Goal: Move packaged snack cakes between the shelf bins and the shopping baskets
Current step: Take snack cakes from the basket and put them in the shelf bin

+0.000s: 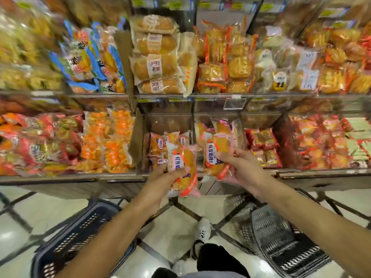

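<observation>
Shelves (30,57) blurred, baskets (281,237) partly cut off

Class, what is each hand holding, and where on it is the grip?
Each holds one snack cake packet: left hand grips its packet at the lower middle; right hand grips its packet along the lower right edge.

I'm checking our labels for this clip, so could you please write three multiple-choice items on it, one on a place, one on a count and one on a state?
1. Where is the blue basket?
A. On the floor, lower left
B. On the top shelf
C. Hanging from an arm

2. How many snack cake packets are held in all?
A. None
B. Two
C. Five

3. What is the right hand doing?
A. Hanging idle
B. Gripping a basket handle
C. Gripping a packet

Answers: 1 A, it sits on the tiles by the left arm. 2 B, the left hand holds one packet and the right holds another packet. 3 C, its fingers curl round that packet.
</observation>
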